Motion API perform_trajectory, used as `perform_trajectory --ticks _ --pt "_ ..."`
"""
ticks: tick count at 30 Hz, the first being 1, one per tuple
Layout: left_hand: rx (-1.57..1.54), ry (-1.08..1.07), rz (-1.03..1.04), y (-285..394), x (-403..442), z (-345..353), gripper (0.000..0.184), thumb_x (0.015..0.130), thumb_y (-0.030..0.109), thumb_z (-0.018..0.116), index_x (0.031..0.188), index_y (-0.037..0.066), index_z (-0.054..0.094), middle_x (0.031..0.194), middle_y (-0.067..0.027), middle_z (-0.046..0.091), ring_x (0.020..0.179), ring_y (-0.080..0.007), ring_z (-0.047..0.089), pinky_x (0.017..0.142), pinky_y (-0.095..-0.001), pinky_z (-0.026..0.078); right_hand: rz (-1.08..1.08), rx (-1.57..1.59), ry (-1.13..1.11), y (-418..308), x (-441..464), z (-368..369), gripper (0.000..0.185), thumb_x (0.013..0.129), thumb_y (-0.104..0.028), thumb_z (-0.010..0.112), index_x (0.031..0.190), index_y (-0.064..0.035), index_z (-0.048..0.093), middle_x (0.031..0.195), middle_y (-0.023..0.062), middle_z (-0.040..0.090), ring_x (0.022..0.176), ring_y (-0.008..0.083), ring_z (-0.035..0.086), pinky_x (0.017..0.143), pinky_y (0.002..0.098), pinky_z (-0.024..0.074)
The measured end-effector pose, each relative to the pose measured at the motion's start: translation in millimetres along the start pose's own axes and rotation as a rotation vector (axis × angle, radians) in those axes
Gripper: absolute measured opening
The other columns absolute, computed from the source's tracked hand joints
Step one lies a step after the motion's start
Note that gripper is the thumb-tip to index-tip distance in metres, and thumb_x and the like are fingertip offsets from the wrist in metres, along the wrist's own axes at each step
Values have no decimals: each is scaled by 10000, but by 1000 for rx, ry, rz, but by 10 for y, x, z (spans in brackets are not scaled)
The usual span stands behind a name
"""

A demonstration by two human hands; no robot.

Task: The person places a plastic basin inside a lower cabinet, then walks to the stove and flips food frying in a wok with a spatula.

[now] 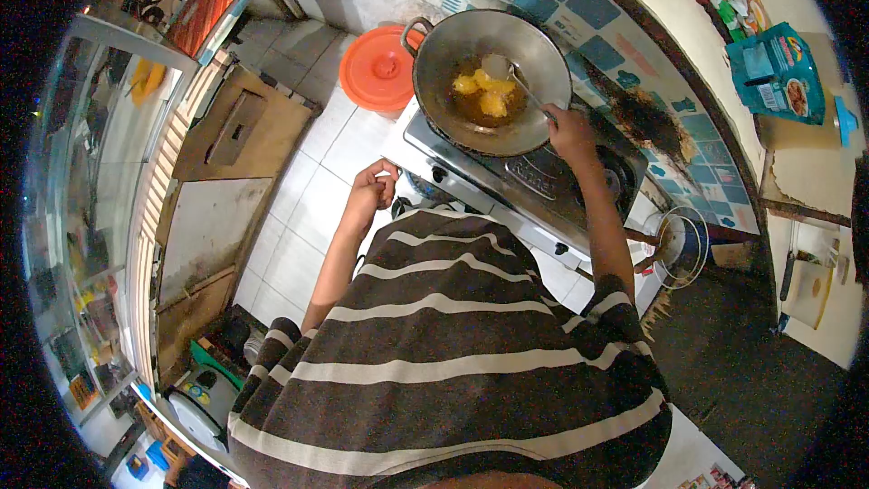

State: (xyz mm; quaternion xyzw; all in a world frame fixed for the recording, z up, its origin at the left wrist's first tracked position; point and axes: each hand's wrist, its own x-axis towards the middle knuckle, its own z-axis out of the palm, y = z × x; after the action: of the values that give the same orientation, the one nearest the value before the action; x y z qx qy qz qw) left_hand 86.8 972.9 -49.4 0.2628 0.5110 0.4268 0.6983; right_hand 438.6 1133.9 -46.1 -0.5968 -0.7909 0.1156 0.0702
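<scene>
yellow pieces of food [492, 105] lie in shallow brown oil at the bottom of a wide metal wok [436, 81], a few of them close together and touching or nearly so. the wok sits on the left part of a two-burner stove [493, 202], its loop handle pointing to the left. the right hand [572, 136] is closed around the handle of a metal utensil [527, 92], fingers wrapped over its upper end near the wok's right rim. the utensil slants down into the wok, and its broad grey head is right at the food (whether it presses on a piece or just rests beside it, i cannot tell). the left hand [371, 188] is held low, near the stove's front left corner, with its fingers curled in; i cannot tell whether anything is in it or whether it touches the edge. an orange lid [382, 71] shows just left of the wok, partly behind the loop handle. blue and white wall tiles [534, 2] run behind the stove, darkly stained to the right, and a teal packet [780, 80] is off at the far right.
</scene>
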Motion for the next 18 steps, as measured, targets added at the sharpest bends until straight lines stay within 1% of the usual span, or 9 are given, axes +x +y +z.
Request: perform_trajectory --ticks 4,7,10,13,16,18 --pt "-1 -1 -6 7 -29 2 296 648 -72 305 837 63 488 506 36 332 434 -63 267 418 -224 193 6 -80 26 -55 -99 -25 277 787 -146 574 1061 -185 584 802 155 622 741 356 593 700 466 471" --pt "-4 3 -8 13 -35 7 294 649 -72 302 832 64 488 507 35 333 435 -63 268 419 -224 193 -17 -31 110 0 -158 23 273 795 -136 568 1065 -171 584 849 139 633 759 356 594 721 455 473" --pt "-8 11 -4 31 -57 38 290 654 -73 299 827 63 488 508 36 332 436 -62 261 420 -224 193 159 -20 32 75 -114 113 279 794 -133 574 1072 -149 584 926 137 634 815 356 592 758 444 470" --pt "-8 14 -5 23 -63 39 285 661 -73 297 823 62 488 509 36 330 438 -61 252 422 -224 193 173 0 54 160 -106 167 288 791 -126 575 1078 -143 590 980 144 627 865 359 585 788 431 465" --pt "-9 23 -6 5 -59 31 279 666 -74 296 819 62 486 509 36 330 439 -61 246 421 -223 191 103 87 37 171 -139 94 269 790 -116 571 1056 -129 609 984 148 625 890 360 578 798 420 463" --pt "-16 25 -5 -11 -63 26 279 666 -75 297 818 63 486 509 36 330 439 -61 248 420 -223 189 123 95 37 173 -135 114 257 788 -111 569 1039 -129 621 984 147 625 883 356 582 791 414 467"
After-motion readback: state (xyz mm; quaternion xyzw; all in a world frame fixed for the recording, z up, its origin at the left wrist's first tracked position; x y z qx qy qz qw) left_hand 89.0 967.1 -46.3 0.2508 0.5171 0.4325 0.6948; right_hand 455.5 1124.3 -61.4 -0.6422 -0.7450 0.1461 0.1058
